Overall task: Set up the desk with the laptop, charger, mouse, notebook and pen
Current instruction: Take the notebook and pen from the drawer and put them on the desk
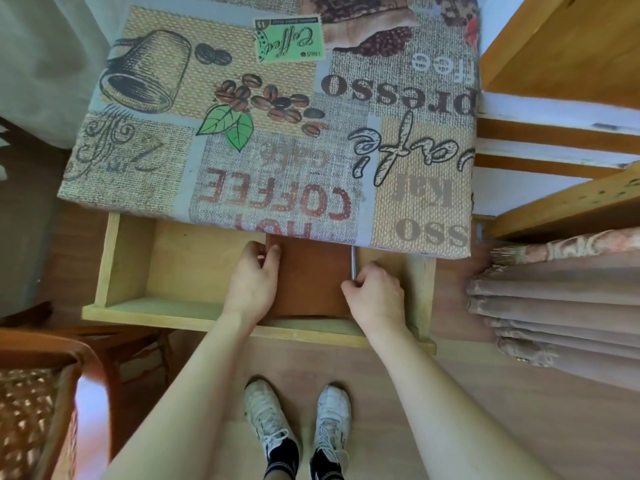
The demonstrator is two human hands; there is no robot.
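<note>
A brown notebook (310, 271) lies flat in the pulled-out wooden drawer (166, 268) under the desk. My left hand (252, 275) grips the notebook's left edge, thumb on top. A thin silver pen (353, 263) lies along the notebook's right edge. My right hand (375, 292) has its fingertips pinched on the pen's near end, beside the notebook's right edge. The desk top (277, 126), covered with a coffee-print cloth, bears nothing. No laptop, charger or mouse is in view.
A wooden chair with a patterned seat (41, 403) stands at lower left. Wooden shelving (561, 133) and folded curtain fabric (554, 306) are close on the right. A pale curtain (41, 57) hangs at upper left. My feet stand on the wooden floor below the drawer.
</note>
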